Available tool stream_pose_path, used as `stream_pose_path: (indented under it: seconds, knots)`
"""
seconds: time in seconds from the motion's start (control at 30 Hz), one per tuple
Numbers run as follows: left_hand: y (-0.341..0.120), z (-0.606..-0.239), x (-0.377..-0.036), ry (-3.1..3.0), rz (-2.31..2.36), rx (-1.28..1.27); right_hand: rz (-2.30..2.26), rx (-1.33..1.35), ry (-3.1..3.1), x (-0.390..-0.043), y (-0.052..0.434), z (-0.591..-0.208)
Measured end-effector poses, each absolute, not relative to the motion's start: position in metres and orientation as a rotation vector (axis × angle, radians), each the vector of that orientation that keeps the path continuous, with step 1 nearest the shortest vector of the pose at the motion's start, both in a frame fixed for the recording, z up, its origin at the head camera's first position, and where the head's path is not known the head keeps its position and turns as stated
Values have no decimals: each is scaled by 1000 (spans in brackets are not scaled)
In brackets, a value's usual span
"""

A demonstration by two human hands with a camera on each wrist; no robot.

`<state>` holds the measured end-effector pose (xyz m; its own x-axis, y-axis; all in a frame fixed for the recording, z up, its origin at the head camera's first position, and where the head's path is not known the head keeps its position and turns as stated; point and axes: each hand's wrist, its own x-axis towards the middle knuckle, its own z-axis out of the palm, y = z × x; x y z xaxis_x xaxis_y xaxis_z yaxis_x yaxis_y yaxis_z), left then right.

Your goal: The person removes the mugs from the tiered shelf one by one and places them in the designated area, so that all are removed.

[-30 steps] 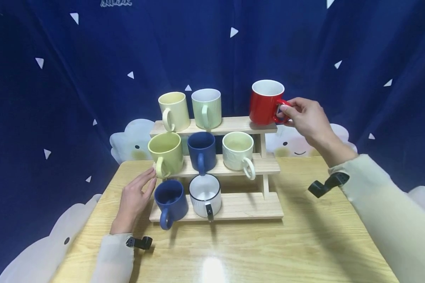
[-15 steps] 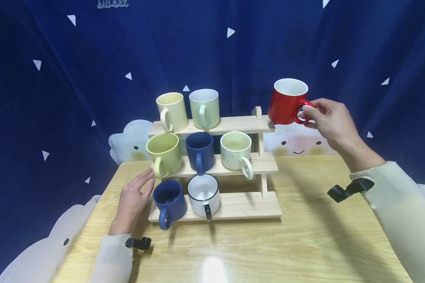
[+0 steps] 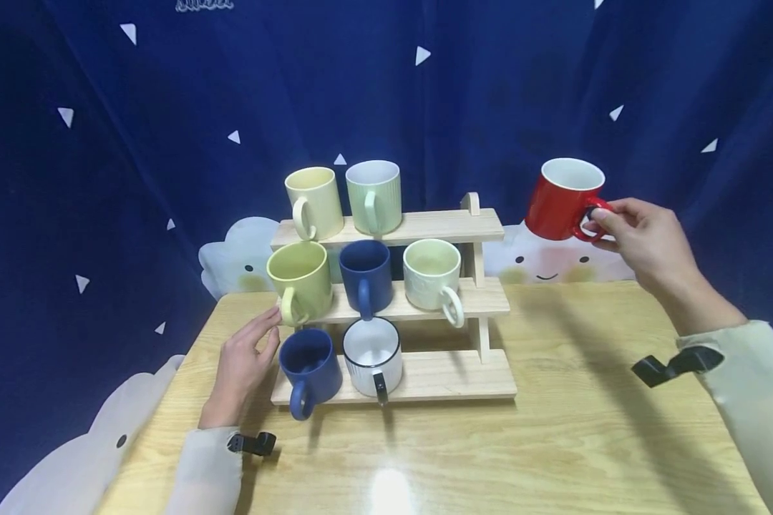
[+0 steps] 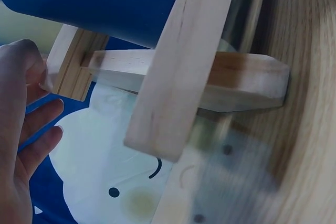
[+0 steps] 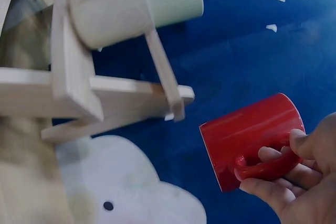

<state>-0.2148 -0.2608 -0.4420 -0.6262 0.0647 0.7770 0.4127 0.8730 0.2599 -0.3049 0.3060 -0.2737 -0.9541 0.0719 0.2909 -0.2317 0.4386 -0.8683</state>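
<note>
desk (image 3: pixel 425 458) nearest. left hand (image 3: pixel 241 365) lies at the wooden rack's (image 3: pixel 451 375) left end, fingers straight and relaxed, touching its edge, likely to steady it. farther right, right hand (image 3: pixel 647 239) holds the red mug (image 3: pixel 563 200) upright in the air, fingers hooked through the handle, clear of the top shelf.

9 mugs (image 3: pixel 374 197): 8 on 1 rack (image 3: pixel 425 227), 1 held; 1 table (image 3: pixel 554 443).
</note>
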Motion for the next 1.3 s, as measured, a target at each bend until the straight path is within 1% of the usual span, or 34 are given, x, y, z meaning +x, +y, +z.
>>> stream_pose_path:
  seconds: [0.6, 0.83, 1.03, 1.3]
  knots:
    - [-259, -442, -215, -2211, -548, -331, 1472, 38, -2468, -320, 358, -335]
    - [-259, -442, -214, -2204, -559, -316, 1496, -23, -2460, -328, 376, -352]
    - [-258, -440, -213, -2231, -563, -309, 1505, -22, -2446, -329, 393, -369]
    - [-261, -443, -213, -2219, -558, -302, 1527, -118, -2461, -330, 412, -397]
